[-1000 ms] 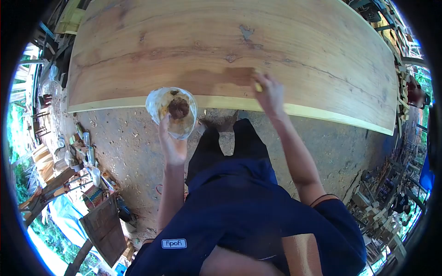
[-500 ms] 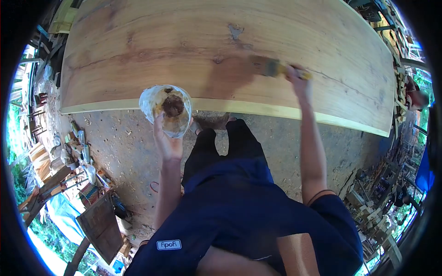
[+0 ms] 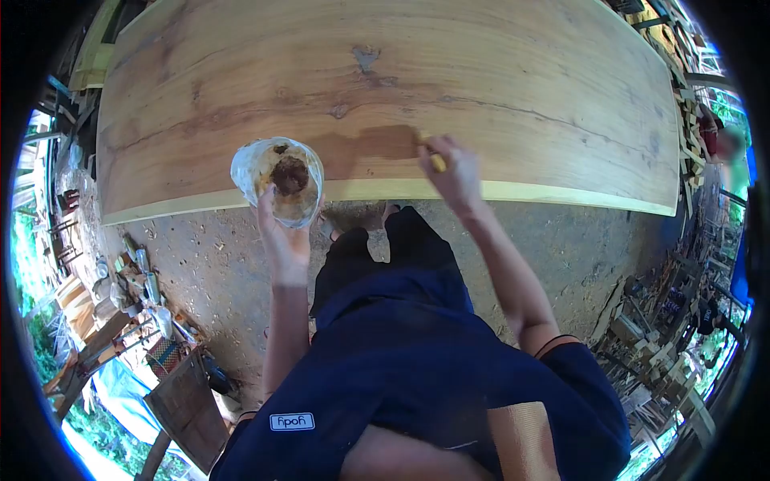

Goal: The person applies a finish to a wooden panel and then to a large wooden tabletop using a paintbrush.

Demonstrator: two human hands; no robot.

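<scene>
Wooden surface (image 3: 481,72) lying just beyond right hand (image 3: 453,172), fingers clenched on yellow brush handle (image 3: 437,163) pointing far-left toward wet patch (image 3: 377,144); left hand (image 3: 281,232) gripping cup (image 3: 278,180).

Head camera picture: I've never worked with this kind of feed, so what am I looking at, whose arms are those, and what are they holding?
There is no machine here: the one camera sits on a person's head and looks down, so the blue shirt and both bare arms are that person's own. The fisheye lens bends the edges. The left hand holds up a clear plastic cup with brown stain inside. The right hand has its grip closed on a yellow-handled brush, mostly hidden by the fingers, at the near edge of a big wooden slab. A darker wet patch lies beside the brush. Below is a dirt floor with cans and scrap wood at the left.
</scene>
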